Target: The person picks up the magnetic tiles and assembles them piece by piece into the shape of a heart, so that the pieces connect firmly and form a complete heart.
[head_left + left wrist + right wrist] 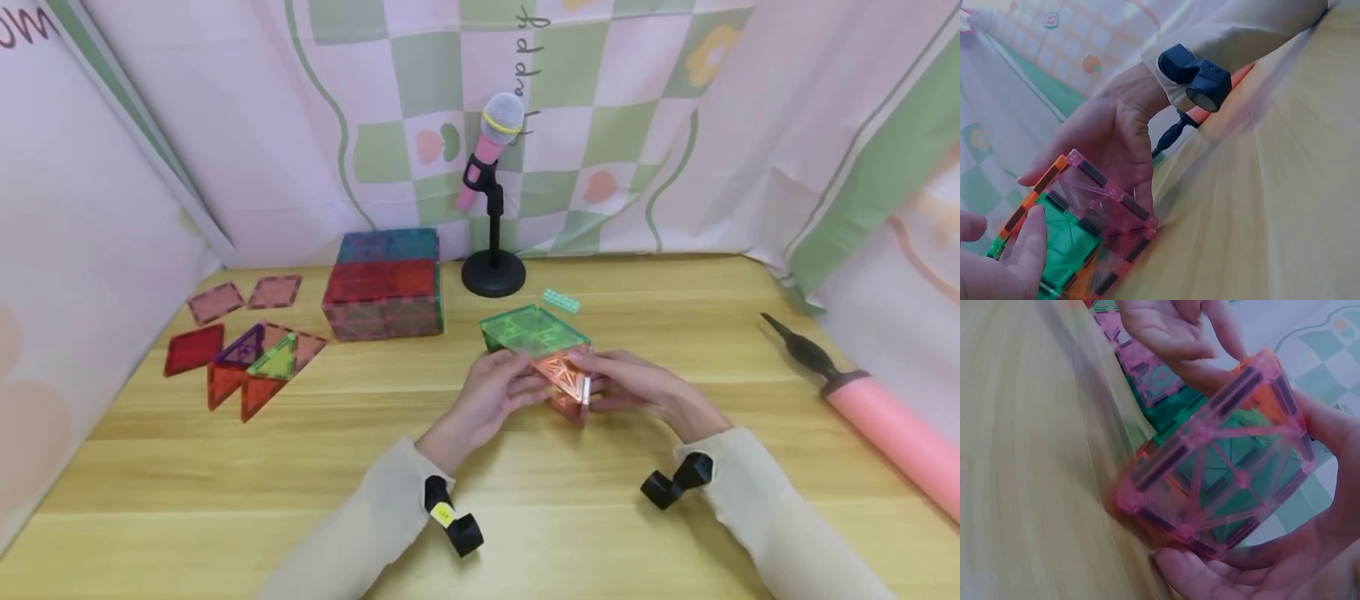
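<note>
Makeshift play or recording corner: wooden table point(675, 517) hemmed by pastel checkered curtains point(600, 125), toy microphone point(491, 150) on stand at centre back, magnetic tiles point(247, 367) at left.

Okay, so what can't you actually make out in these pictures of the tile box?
- Head view: the hands cover the lower sides of the tile box.
- Left wrist view: the left hand is cut off by the frame edge.
- Right wrist view: motion blur smears the table.
- Head view: the small teal strip is too small to identify.
</note>
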Available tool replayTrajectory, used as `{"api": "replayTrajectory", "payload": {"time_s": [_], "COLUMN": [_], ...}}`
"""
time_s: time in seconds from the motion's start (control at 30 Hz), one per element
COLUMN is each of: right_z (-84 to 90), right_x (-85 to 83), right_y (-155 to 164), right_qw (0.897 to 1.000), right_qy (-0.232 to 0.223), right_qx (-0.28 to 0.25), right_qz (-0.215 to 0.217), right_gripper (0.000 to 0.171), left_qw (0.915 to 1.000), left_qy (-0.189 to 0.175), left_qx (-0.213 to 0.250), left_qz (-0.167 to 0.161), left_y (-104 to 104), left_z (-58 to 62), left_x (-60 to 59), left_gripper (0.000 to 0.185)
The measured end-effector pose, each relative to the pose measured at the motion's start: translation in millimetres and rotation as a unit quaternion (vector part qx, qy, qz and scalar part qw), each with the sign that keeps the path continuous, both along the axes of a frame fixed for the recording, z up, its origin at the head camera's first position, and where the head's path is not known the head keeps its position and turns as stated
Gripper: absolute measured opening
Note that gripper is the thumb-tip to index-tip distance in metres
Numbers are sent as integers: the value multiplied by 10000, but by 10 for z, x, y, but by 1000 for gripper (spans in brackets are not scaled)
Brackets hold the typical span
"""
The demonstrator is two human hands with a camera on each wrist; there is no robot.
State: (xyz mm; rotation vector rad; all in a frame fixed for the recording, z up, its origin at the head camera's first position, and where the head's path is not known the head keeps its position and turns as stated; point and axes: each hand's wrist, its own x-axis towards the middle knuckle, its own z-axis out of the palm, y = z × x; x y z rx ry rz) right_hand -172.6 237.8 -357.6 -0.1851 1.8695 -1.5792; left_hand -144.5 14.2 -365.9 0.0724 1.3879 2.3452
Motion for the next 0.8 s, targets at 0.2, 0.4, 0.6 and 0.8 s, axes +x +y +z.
{"api": "replayTrajectory", "payload": {"time_s": [0.2,0.4,0.6,0.8], "right_z": [130,192,195,156], "right_x": [142,217,227,260], "right_y": [29,116,174,128], "right_qw": [9992,9964,9944,9863], "right_qy": [180,263,608,1450], "right_qx": [294,688,794,565], "right_qz": [-221,-411,-343,-542], "right_gripper": [41,42,63,63], "left_qw": [9999,9996,9994,9991], "left_qy": [15,14,-134,17], "left_qx": [-106,-255,-249,-381], "left_qz": [43,-139,-173,-202], "left_y": [134,251,304,306], "left_z": [-22,-2,38,32], "left_x": [-60,-131,-170,-210], "left_gripper": [15,9,13,12]}}
